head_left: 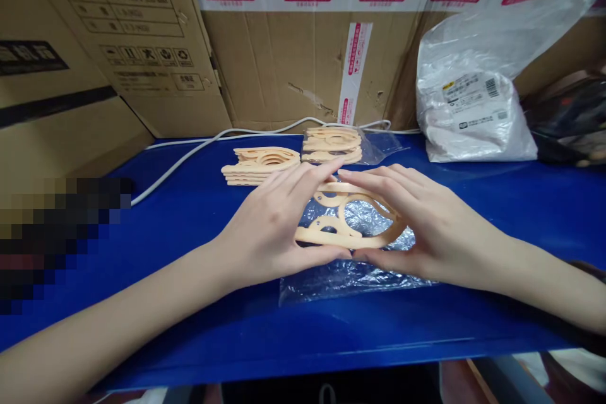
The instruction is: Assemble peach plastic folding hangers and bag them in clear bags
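Note:
Between my hands is a beige folding hanger (350,241), folded up, with curved arms, round cut-outs and small pivots. My left hand (274,221) grips its left end, thumb along the near edge and fingers over the far edge. My right hand (426,221) holds the right end the same way, and the two thumb tips nearly meet. Beneath it lies a clear plastic bag (331,281), partly hidden by the hanger and hands. Behind my left hand is a stack of several similar hangers (260,167). Farther back, more hangers (331,142) sit in clear plastic.
Cardboard boxes (284,63) wall off the back and left of the blue table (227,334). A white cable (189,154) runs along the back. At the back right stands a white plastic parcel bag (473,113). A pixelated patch covers something at the left edge.

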{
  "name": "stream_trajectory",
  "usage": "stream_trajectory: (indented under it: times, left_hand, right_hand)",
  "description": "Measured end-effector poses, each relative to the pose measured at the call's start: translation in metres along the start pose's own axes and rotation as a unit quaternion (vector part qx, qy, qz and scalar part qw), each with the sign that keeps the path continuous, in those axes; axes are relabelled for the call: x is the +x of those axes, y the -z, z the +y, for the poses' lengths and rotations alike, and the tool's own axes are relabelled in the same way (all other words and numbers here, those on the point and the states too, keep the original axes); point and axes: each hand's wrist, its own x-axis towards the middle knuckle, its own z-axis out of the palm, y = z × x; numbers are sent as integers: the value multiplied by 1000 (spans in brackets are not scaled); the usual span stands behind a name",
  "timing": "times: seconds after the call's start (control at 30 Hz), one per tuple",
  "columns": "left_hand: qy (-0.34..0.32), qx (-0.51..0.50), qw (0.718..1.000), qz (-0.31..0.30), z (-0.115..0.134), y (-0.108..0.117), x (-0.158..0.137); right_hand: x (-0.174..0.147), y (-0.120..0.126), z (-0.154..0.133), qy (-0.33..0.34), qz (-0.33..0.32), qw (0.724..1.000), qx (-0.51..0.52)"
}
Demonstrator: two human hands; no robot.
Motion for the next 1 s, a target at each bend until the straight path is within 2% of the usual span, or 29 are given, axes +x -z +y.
stream_trajectory:
  times: [0.17, 0.3, 0.4, 0.47, 0.63, 0.8, 1.0]
  left_hand:
    - [73, -29, 993, -88, -13, 13, -1]
    - [132, -28, 968, -210, -25, 32, -5]
    - [176, -28, 937, -301, -28, 39, -10]
    - [196, -25, 922, -334, -29, 39, -12]
    - [211, -15, 910, -356, -30, 37, -13]
    - [207, -4, 913, -353, -31, 37, -14]
    - [207, -18, 910, -359, -32, 35, -16]
  right_hand:
    - [-5, 17, 31, -41, -49, 995, -71]
    - [-15, 41, 71, -119, -93, 982, -109]
    - [-23, 55, 95, -194, -124, 970, -82]
    - [-29, 61, 105, -225, -152, 962, -30]
    - [-41, 66, 114, -247, -198, 947, 50]
    - [-41, 63, 103, -247, -232, 936, 92]
    - [-29, 42, 82, -197, -235, 938, 164]
